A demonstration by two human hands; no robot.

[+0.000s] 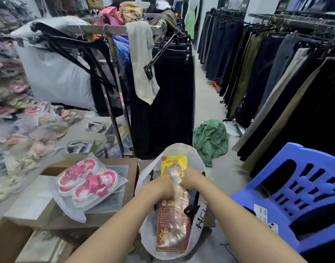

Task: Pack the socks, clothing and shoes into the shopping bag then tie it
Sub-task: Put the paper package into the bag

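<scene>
Down at the bottom centre, both bare hands meet over the mouth of a white plastic shopping bag (198,238), which stands open on the floor between a brown cardboard box (125,164) and a blue plastic chair (303,196). The left hand (160,187) and the right hand (191,180) each have their grip closed on a clear-wrapped packet of beige socks (177,198) with a yellow card header at its far end and a red printed card at its near end — the packet lies lengthwise along the bag's opening, partly inside it. Beneath the packet, dark fabric with a black strap shows inside the bag; what that item is cannot be told, possibly folded clothing.

Left of the bag, a pair of pink and white children's shoes (88,182) sealed in a clear plastic sleeve rests on flat cardboard stacked on the box, well apart from both hands. Further left, more bagged shoes are heaped in a blurred pile (20,141).

Beyond the bag, a crumpled green garment (210,139) lies on the grey floor — just beside a metal rack hung with black trousers (163,103). A pale grey cloth (142,61) is draped over that rack's top rail.
</scene>
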